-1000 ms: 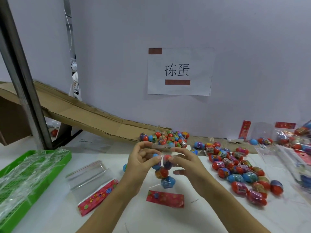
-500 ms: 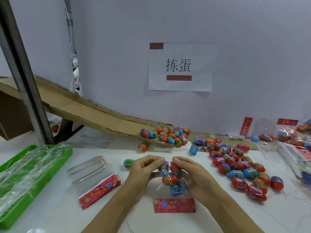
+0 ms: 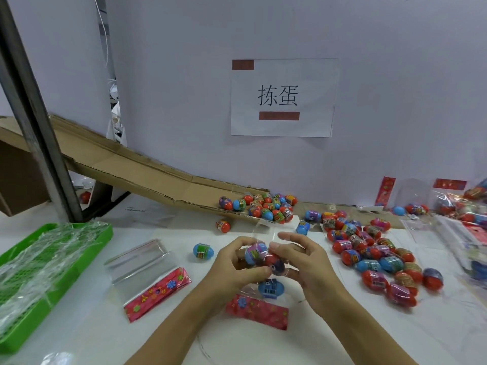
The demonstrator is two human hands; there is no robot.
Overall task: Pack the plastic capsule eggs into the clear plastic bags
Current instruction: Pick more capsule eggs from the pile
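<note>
While both hands meet over the near-centre of the white table point(image 3: 237, 343), the left hand point(image 3: 232, 270) curls its fingers around the clear plastic bag with a red flowered header point(image 3: 259, 310), gripping it. The right hand point(image 3: 303, 262) pinches the bag's top beside the blue and red plastic capsule eggs point(image 3: 263, 256) inside.

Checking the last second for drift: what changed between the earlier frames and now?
Both hands, left hand and right hand, came down from mid-air to just above the table, still gripping the clear bag of eggs; its red header card now lies on the tabletop. Nothing was let go. The loose egg pile, the empty bag and the green tray are unchanged.
</note>
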